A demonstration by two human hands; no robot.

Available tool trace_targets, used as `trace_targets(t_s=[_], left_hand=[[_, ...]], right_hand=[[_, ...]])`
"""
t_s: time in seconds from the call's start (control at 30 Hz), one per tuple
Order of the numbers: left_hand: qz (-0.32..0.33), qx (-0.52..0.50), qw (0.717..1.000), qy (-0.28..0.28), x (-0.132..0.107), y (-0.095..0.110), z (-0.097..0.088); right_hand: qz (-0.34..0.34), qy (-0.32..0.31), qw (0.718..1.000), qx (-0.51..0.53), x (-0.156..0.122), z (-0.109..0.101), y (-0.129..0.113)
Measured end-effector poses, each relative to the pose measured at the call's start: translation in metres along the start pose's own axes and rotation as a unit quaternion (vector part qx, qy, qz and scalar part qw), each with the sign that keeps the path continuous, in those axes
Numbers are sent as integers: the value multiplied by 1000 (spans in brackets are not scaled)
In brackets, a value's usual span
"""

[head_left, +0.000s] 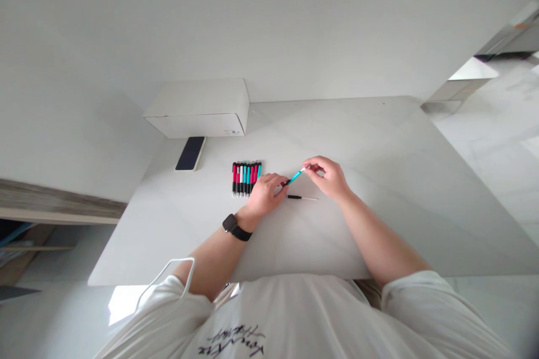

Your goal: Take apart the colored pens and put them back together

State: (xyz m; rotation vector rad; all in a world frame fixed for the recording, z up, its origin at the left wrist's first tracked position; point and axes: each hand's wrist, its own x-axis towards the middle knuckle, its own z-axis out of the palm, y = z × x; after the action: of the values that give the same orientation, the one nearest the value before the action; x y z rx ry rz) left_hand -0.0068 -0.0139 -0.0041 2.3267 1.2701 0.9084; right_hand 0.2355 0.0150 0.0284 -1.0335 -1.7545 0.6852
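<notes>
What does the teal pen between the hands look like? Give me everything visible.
The teal pen has a slim, plastic-looking teal barrel, a dark section at the end in the left hand, and a short white end at the right hand. Its far end is pinched by that hand's fingertips. It is held at a slant over the pale tabletop, rising toward the right hand.

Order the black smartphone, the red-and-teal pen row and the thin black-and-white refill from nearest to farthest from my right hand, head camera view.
From your right hand:
1. Thin black-and-white refill, on the table just below it.
2. Red-and-teal pen row, farther left.
3. Black smartphone, farthest left.
</notes>
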Motion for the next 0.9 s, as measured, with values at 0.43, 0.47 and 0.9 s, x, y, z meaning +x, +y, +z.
trace_targets(t_s=[0.43, 0.47, 0.9], left_hand=[[1, -7, 1000, 7, 0, 2, -2], [1, -9, 1000, 9, 0, 2, -3], [-8, 14, 999, 38, 0, 5, -4]], right_hand=[[-20, -53, 998, -15, -3, 2, -3], [-13, -54, 998, -8, -3, 2, -3], [112, -80, 989, 51, -3, 10, 8]])
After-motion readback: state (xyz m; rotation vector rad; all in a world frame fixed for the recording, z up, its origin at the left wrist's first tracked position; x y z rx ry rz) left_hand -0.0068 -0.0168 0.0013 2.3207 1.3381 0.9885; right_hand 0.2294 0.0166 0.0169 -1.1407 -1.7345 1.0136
